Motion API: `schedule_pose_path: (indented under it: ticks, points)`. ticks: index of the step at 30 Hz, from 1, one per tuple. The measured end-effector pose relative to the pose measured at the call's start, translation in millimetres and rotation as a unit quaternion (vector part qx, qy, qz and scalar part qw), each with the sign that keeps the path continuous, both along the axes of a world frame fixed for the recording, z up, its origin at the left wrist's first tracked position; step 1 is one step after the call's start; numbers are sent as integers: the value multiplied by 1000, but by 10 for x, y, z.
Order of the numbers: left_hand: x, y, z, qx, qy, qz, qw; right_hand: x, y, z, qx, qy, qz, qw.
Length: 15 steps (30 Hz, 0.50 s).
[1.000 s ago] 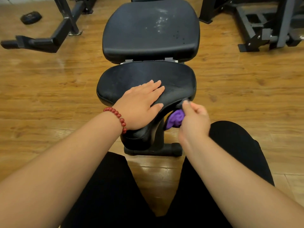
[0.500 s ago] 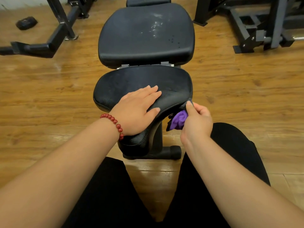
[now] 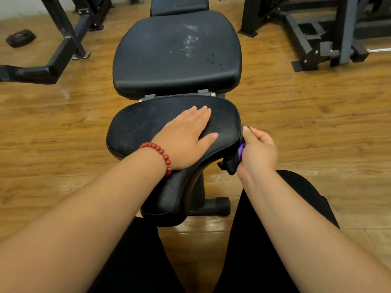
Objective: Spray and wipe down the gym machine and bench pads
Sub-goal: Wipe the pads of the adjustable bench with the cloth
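Over on the left, on the wood floor [image 3: 53,127], a small black thing [image 3: 20,38] is lying near the leg of a black machine frame [image 3: 63,49]. Moving to the middle, the seat pad [image 3: 143,125] is sitting close to the person, and the back pad [image 3: 177,66] is lying just behind it. White wet spots [image 3: 189,44] are showing on the back pad, so I think spray is waiting there to be wiped.

The left hand [image 3: 186,136] is lying flat on the seat pad. Its fingers are straight and close together, and it is pressing down, likely to hold the seat steady. A red bead bracelet [image 3: 159,154] is sitting on that wrist.

Next to it, the right hand [image 3: 257,151] is curling around a purple cloth [image 3: 232,163]. It is holding the cloth against the right edge of the seat pad, with the thumb pointing up beside the rim. Far to the right, a dark metal rack [image 3: 338,39] is standing on the floor.

I think the person is wiping the side and under-edge of the seat pad right now. The next move is probably calling for lifting the cloth over to the back pad, pressing it flat on the wet spots, and rubbing until they are gone. The left hand may need to get out of the way.
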<state>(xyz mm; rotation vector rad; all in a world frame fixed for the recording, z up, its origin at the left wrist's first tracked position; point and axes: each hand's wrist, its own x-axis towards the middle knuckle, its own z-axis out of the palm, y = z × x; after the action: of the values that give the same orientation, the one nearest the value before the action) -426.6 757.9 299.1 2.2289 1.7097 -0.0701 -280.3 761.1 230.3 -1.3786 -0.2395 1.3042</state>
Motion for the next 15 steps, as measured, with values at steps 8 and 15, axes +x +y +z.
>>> schedule_pose_path:
  ticks: [8,15]
  points:
    - [-5,54,-51,7,35,-14,999,80,79,-14,-7,22,30,999]
    - [6,96,-70,9,38,-14,999,92,344,36,9,26,44,999]
